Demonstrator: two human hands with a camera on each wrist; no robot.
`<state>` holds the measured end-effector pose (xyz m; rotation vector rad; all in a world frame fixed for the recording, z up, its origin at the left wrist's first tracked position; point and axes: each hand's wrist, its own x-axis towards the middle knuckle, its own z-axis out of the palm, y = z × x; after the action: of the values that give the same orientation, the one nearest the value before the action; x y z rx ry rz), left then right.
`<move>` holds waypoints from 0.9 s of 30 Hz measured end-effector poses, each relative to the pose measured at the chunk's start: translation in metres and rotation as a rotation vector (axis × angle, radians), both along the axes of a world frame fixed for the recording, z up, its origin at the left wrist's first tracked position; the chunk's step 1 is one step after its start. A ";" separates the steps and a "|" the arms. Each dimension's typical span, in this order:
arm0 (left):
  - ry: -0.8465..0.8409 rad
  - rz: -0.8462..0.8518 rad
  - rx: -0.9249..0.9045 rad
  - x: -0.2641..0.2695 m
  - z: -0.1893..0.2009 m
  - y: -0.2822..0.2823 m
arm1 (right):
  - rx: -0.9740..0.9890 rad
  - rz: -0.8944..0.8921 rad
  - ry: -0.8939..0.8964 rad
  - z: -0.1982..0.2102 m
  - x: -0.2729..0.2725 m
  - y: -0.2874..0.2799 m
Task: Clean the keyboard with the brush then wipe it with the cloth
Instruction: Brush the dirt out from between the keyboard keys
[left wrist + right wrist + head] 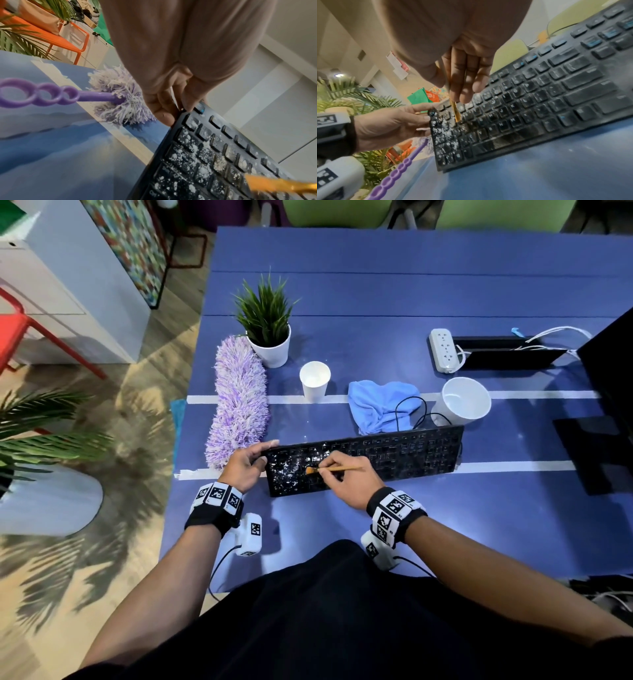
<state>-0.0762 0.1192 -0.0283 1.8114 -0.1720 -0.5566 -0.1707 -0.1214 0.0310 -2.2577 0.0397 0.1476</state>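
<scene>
A black keyboard (394, 453) lies on the blue table, its left third speckled with white powder (291, 465). My left hand (245, 462) grips the keyboard's left end (181, 119), thumb on top and fingers at the edge. My right hand (342, 474) pinches a thin wooden brush (337, 469), whose orange bristles (311, 470) touch the dusty keys (457, 119). A crumpled light-blue cloth (380, 405) lies behind the keyboard, partly under its black cable.
A purple fluffy duster (239, 402) lies left of the keyboard, its handle (39, 93) toward me. Behind stand a potted plant (269, 337), a white paper cup (314, 381), a larger white cup (462, 402) and a power strip (443, 350). A dark monitor base (596, 453) sits right.
</scene>
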 end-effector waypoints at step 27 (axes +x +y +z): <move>-0.024 -0.018 0.006 -0.004 0.009 -0.001 | -0.066 0.074 -0.194 0.009 0.029 0.062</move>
<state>-0.0798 0.1181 -0.0192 1.8250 -0.2039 -0.5490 -0.1416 -0.0595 0.0404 -2.3301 -0.1437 -0.0349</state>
